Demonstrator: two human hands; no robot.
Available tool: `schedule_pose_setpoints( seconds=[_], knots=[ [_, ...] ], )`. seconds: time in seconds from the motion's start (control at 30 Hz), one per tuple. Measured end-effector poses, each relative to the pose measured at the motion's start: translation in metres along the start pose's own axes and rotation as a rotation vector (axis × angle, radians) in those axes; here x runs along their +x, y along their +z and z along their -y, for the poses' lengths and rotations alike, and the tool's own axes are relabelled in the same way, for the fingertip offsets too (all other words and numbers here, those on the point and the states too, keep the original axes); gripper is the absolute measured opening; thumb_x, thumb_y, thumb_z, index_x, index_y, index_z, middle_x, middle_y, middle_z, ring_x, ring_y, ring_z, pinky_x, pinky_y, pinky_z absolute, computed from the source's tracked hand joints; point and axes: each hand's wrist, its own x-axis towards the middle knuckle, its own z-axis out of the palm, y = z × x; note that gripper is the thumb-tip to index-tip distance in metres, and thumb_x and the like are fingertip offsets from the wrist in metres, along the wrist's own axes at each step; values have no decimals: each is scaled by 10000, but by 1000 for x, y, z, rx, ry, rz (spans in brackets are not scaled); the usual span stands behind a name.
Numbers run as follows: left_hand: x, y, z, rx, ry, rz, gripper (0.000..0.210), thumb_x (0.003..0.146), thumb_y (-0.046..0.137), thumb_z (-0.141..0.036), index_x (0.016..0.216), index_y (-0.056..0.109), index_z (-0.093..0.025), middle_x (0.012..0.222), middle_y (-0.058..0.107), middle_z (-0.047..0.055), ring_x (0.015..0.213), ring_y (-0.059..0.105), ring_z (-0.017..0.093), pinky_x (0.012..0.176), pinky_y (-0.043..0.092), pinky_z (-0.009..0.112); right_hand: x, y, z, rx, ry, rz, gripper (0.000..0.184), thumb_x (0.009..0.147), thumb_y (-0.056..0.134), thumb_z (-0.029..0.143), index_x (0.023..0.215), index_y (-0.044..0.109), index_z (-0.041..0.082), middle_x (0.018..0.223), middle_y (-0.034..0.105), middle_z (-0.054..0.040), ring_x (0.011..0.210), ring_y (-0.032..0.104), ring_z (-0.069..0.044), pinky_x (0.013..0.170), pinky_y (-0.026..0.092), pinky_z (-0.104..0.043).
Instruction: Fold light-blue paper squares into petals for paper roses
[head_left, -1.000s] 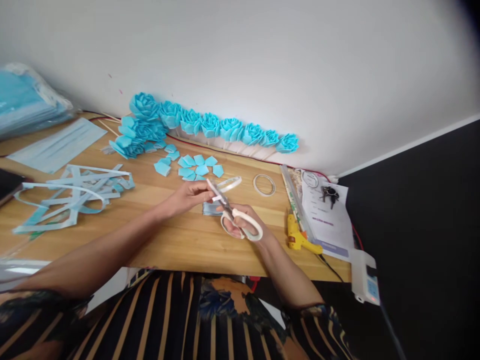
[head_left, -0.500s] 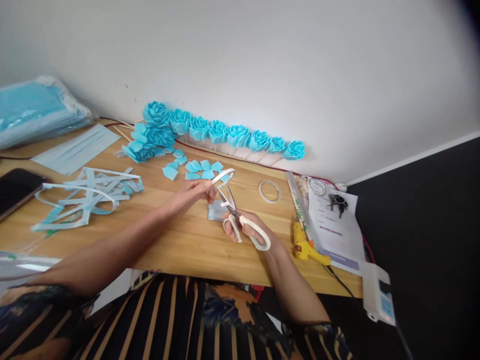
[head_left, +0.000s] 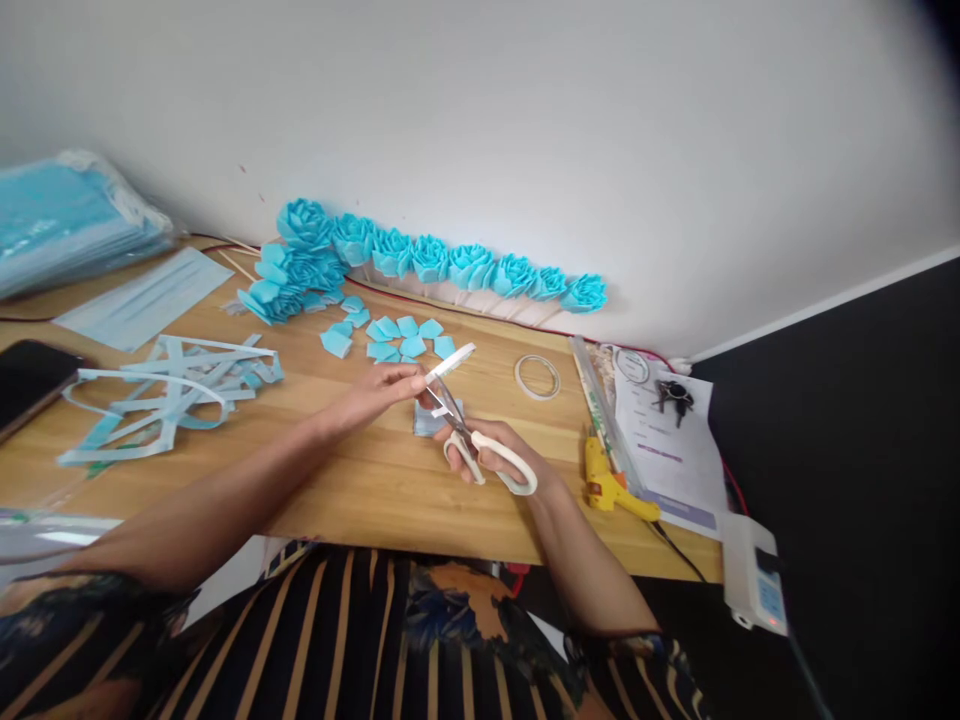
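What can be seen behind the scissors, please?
Behind the scissors is a pale-blue piece on the wooden table; the scissors and right hand cover part of it.

No words, brands or numbers can be read. Between three and four o'clock, a white paper sheet point(head_left: 666, 442) on the desk point(head_left: 360, 505) carries lines of small print, one purple, too blurred to make out. At four o'clock, a white box point(head_left: 739, 565) bears a blue panel point(head_left: 769, 598), nothing legible.

Closed the scissors point(head_left: 466, 435) partway from their wider spread half a second ago; turned the tape roll point(head_left: 454, 361) nearly edge-on.
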Motion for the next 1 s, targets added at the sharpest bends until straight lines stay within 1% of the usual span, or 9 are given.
schedule_pose_setpoints(
  seconds=[0.1, 0.2, 0.4, 0.53, 0.7, 0.87, 1.0],
  knots=[
    [-1, 1, -8, 96, 22, 62, 460, 867, 590, -569, 820, 684, -122, 852, 666, 74, 852, 610, 204, 801, 463, 308, 0, 0, -2, 17, -14, 9, 606, 815, 637, 612, 1160, 591, 116, 854, 600, -56, 615, 531, -91, 537, 389, -214],
    [0, 3, -12, 108, 45, 102, 449, 861, 598, -567, 827, 677, -126, 866, 651, 69, 851, 601, 197, 786, 467, 299, 1, 1, -3, 13, -31, 13, 615, 817, 628, 622, 1157, 593, 111, 846, 596, -55, 608, 523, -94, 525, 388, -220],
    [1, 6, -10, 96, 63, 149, 394, 858, 625, -523, 852, 682, -134, 936, 670, 87, 904, 611, 207, 818, 478, 310, 4, 1, -6, 36, -67, 26, 624, 814, 625, 632, 1143, 594, 103, 820, 590, -51, 591, 509, -96, 517, 390, -230],
    [0, 7, -7, 117, 72, 184, 374, 876, 610, -504, 902, 694, -140, 946, 666, 85, 892, 615, 203, 790, 484, 300, 6, 2, -8, 54, -90, 22, 599, 825, 624, 614, 1155, 590, 115, 791, 585, -35, 578, 504, -95, 501, 387, -226],
    [0, 6, -6, 130, 67, 171, 361, 881, 602, -495, 903, 697, -148, 962, 666, 81, 912, 617, 206, 803, 484, 308, 6, 3, -10, 65, -108, 21, 589, 834, 618, 608, 1158, 597, 115, 750, 569, -18, 554, 487, -87, 486, 389, -220],
    [-1, 5, -5, 151, 40, 153, 382, 870, 603, -515, 869, 687, -143, 923, 662, 74, 888, 608, 203, 804, 488, 318, 5, 2, -10, 65, -91, -5, 613, 818, 627, 623, 1154, 603, 111, 726, 562, -9, 517, 472, -75, 454, 372, -208],
    [-1, 5, -8, 156, 30, 168, 401, 878, 585, -528, 860, 680, -139, 914, 651, 67, 883, 599, 198, 807, 483, 313, 3, 2, -11, 88, -82, -24, 584, 823, 630, 607, 1129, 617, 110, 694, 547, 3, 481, 443, -59, 426, 353, -196]
  ],
)
